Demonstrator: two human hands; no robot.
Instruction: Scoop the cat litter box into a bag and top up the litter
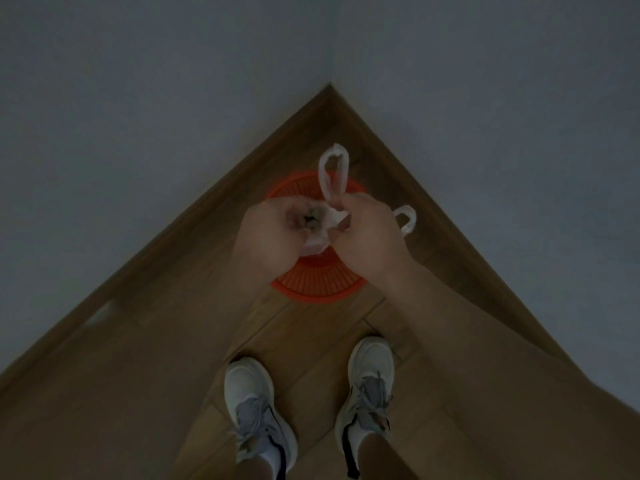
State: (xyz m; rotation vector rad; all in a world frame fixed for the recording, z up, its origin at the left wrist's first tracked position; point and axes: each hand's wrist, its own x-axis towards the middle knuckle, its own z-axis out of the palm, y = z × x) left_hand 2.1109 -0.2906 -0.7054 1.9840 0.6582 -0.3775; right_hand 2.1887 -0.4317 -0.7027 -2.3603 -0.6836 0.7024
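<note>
**Left hand (273, 237) and right hand (369, 237) gripping a white plastic bag (317, 221) over an orange basket (318, 284)**

Both hands are closed on the bag and hold it in the air between them. The left hand is curled around the gathered mouth of the bag, with its fingers wrapped over the plastic. The right hand pinches the opposite side. One handle loop stands up above its fingers, and a second loop sticks out past its far side.

Something dark shows inside the bag's mouth, but it is too blurred to identify. The whole scene is dim and soft. The bag hangs directly over the round basket, which stands on a wooden floor (145, 358). The hands and bag cover the basket's middle, so only its far and near rims show. Whether the bag touches the basket cannot be told.

Two pale shoes (258, 407) are planted near the bottom of the view, toes toward the basket and apart from it. The legs are cut off at the frame edge.

Two grey walls (138, 98) meet in a corner just behind the basket, each lined with a wooden skirting board (221, 188). The floor narrows to a point there and widens toward the shoes and out to both sides.
</note>
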